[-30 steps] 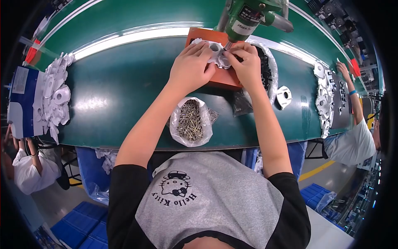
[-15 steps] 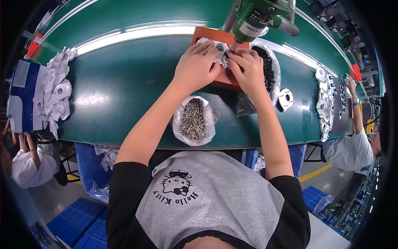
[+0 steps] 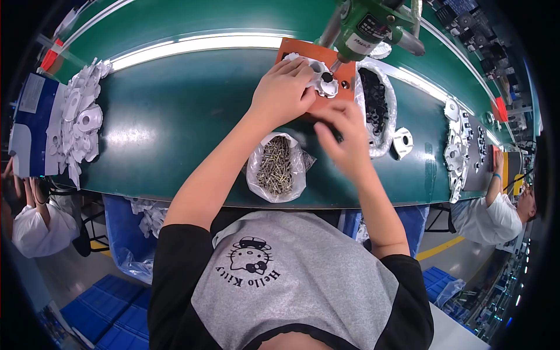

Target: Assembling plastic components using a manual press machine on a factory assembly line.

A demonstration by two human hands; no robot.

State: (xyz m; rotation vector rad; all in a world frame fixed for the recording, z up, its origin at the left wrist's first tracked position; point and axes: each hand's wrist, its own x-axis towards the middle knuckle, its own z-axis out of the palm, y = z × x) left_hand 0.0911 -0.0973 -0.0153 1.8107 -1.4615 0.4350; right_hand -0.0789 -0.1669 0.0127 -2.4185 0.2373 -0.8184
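My left hand [image 3: 283, 92] presses a white plastic part [image 3: 330, 88] onto an orange fixture block [image 3: 296, 46], its fingers curled over the part's left side. A small black piece [image 3: 327, 77] sits in the white part. Just above it hangs the tip of a green drill-like machine [image 3: 366, 28]. Off the block, nearer to me, my right hand [image 3: 346, 139] hovers over the bench, slightly blurred, with thumb and fingers apart and nothing seen in them. A clear bag of screws [image 3: 275, 168] stands open between my forearms.
An open bag of black parts [image 3: 376, 105] lies right of the block, with a single white part [image 3: 402, 143] beside it. White parts are heaped at the far left [image 3: 81, 119] and right [image 3: 454, 153]. Blue bins [image 3: 125, 239] stand below the bench edge; people work on both sides.
My right hand has drawn back from the white part toward me and opened, uncovering the black piece. The machine's tip now stands clear above it. My left hand stays on the part.
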